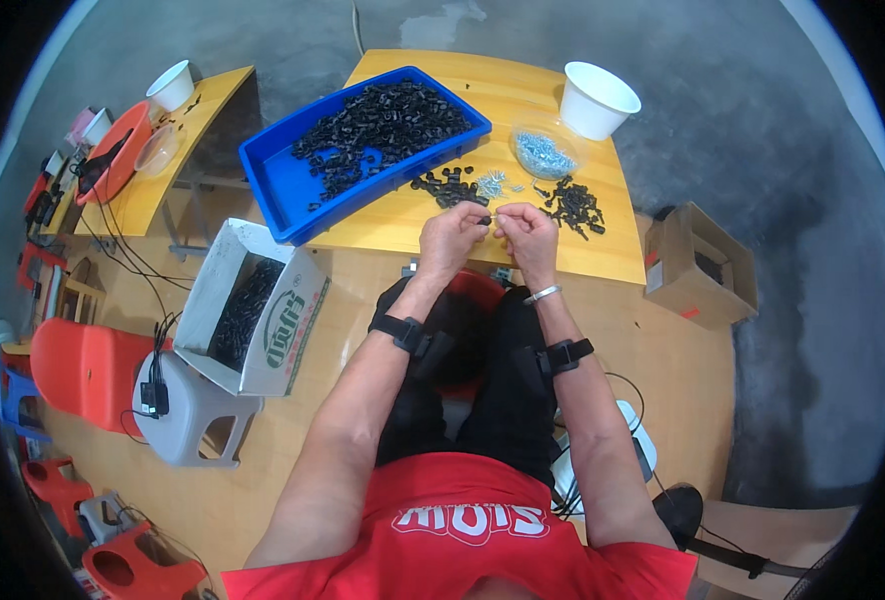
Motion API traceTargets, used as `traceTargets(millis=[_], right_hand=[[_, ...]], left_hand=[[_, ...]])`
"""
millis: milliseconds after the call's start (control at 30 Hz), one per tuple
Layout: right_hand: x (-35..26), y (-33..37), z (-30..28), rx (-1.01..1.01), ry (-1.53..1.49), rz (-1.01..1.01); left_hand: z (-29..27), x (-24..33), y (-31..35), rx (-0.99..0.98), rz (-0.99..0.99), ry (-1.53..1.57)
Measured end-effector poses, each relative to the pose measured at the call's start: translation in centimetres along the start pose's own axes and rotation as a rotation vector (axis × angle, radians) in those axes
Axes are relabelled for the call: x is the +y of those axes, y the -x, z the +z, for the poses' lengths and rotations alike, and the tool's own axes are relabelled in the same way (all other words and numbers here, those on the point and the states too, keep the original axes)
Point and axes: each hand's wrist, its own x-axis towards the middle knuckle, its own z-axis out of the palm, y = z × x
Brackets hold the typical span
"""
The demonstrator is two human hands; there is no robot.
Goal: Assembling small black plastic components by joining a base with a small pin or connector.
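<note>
Both hands meet over the near edge of the yellow table, fingertips almost touching. A small black plastic part (485,220) is pinched in my left hand (449,242). My right hand (531,242) is closed in a pinch right beside it; what lies between its fingertips is too small to make out. Just beyond the hands are a pile of black plastic parts (447,188), a little heap of silver screws (493,185) and, to the right, another pile of small black pieces (575,207). Behind these stands a clear bowl (546,154) of screws.
A blue tray (281,182) heaped with black parts covers the table's left side. At the back right stands a white bucket (603,98). Lower down are a white carton (301,325) of black pieces, a grey stool (178,415) at left and a cardboard box (678,265) at right.
</note>
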Motion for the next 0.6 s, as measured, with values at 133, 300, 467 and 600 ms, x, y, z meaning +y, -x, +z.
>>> traceTargets(millis=[133,300,467,600], right_hand=[[0.3,0.0,-0.1,-0.007,0.004,0.004],[0.9,0.1,-0.3,0.022,-0.071,0.0],[0.4,0.4,-0.3,-0.071,-0.015,-0.011],[0.4,0.4,-0.3,-0.063,-0.066,-0.017]], left_hand=[[-0.1,-0.2,0.0,-0.001,0.011,-0.004],[0.0,0.5,-0.1,0.029,-0.006,0.013],[-0.6,0.4,-0.5,-0.074,-0.113,0.306],[-0.9,0.9,-0.6,-0.086,-0.179,0.338]])
